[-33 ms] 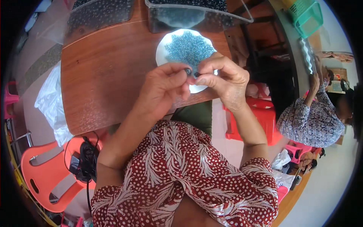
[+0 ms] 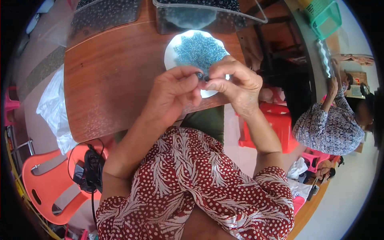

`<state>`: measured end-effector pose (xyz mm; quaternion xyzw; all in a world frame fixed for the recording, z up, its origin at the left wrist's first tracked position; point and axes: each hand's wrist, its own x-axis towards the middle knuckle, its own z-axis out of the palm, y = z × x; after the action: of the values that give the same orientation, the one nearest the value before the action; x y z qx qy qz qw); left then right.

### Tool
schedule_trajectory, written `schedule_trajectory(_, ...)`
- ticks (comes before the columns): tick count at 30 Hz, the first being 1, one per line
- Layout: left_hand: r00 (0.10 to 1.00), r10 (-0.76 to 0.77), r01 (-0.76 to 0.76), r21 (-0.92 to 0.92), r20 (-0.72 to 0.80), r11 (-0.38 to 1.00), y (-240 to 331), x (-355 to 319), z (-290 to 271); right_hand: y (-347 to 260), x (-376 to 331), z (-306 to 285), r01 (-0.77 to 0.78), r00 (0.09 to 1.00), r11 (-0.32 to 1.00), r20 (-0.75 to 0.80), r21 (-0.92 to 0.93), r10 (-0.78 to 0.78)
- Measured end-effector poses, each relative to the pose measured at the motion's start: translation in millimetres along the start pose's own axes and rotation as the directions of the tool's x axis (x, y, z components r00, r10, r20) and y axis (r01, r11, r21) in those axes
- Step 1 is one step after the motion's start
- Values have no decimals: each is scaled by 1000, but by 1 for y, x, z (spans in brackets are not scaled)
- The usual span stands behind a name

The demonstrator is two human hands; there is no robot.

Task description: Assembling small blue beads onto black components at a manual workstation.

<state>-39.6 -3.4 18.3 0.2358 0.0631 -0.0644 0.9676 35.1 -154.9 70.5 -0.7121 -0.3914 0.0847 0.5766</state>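
Note:
Over the near edge of the table, my left hand [image 2: 174, 90] pinches a small dark round piece [image 2: 199, 75] with a lighter centre between thumb and forefinger. My right hand [image 2: 239, 84] is closed close beside it, thumb and forefinger pressed on another tiny dark piece [image 2: 206, 79], mostly hidden by the fingertips. The two pieces are nearly touching; whether they meet I cannot tell. Just behind my hands lies a white plate [image 2: 170, 60] with a wavy rim, bearing a heap of tiny blue, glassy-looking pieces [image 2: 200, 50].
Clear plastic bins [image 2: 172, 25] with many small black pieces stand along the table's [image 2: 112, 76] far side. A white plastic bag [image 2: 54, 106] hangs at its left edge. An orange chair [image 2: 44, 180] holds black cables; a red stool [image 2: 272, 130] and another person [image 2: 330, 128] are at right.

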Motion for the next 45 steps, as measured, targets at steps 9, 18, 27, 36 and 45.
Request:
schedule_trajectory(9, 999, 9, -9, -2, -41, 1000, -6, -2, -3, -5, -9, 9, 89, 996, 973, 20, -214, -87)
schedule_trajectory(18, 998, 65, -65, 22, -4, 998, -9, 0, -3, -7, -12, 9, -232, 956, 958, -139, 170, 257)
schedule_trajectory(27, 991, 133, -135, 188, 24, 973, -14, 0, -6, -6, -13, 11, -277, 942, 926, -114, 258, 314)
schedule_trajectory(36, 993, 105, -92, 198, -58, 976, -13, 0, -3, -5, -12, 7, -347, 927, 893, -41, 285, 373)
schedule_trajectory(45, 994, 100, -80, 315, -46, 946, -14, -2, -6, 4, -11, 0, -416, 906, 857, 56, 304, 420)
